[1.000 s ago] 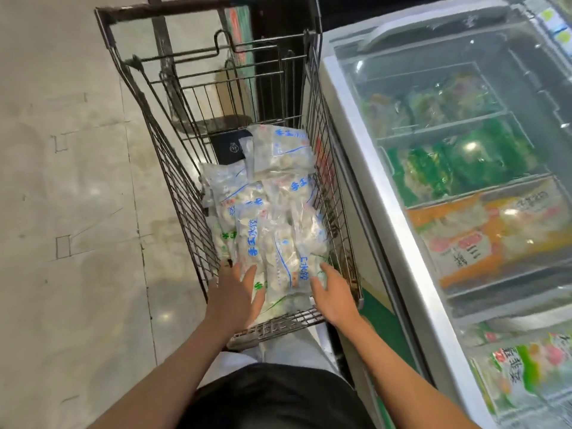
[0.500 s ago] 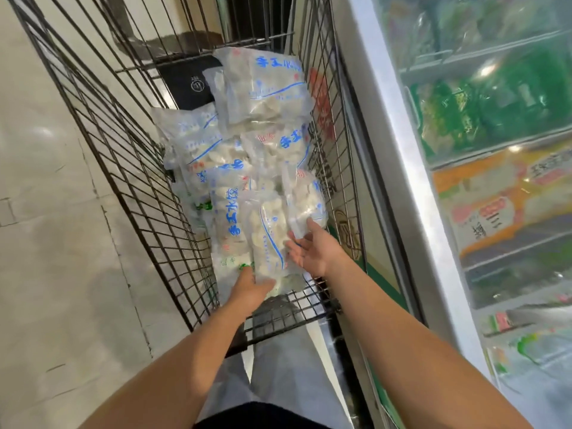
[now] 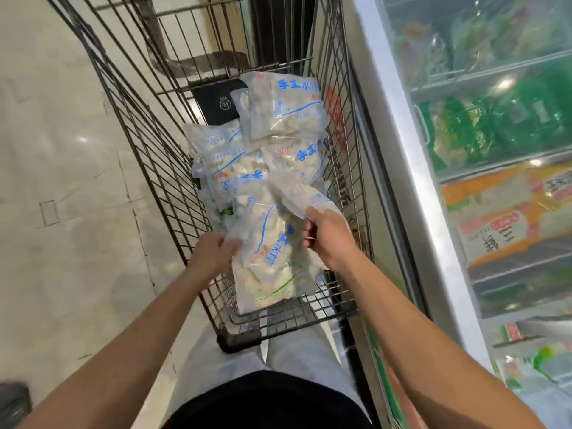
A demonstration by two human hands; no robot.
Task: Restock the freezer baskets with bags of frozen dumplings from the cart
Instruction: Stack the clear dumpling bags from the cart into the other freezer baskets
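Observation:
A black wire shopping cart [image 3: 145,144] stands in front of me with several clear bags of frozen dumplings printed in blue. I hold the nearest dumpling bag [image 3: 269,252] raised over the cart's near end. My left hand [image 3: 213,253] grips its left edge. My right hand [image 3: 326,235] pinches the bag's upper right edge, beside a second bag [image 3: 309,199]. More dumpling bags [image 3: 283,109] are piled deeper in the cart. The chest freezer [image 3: 399,168] runs along the right, its baskets [image 3: 501,162] seen through sliding glass.
Green, orange and white frozen packs fill the freezer compartments [image 3: 507,212] under the glass. A black flat item [image 3: 216,102] lies at the cart's far end. Pale tiled floor [image 3: 62,181] spreads to the left. A dark shape [image 3: 12,400] sits at the bottom left corner.
Both hands have closed on the nearest bag and raised it off the pile toward me. The view has leaned in closer over the cart.

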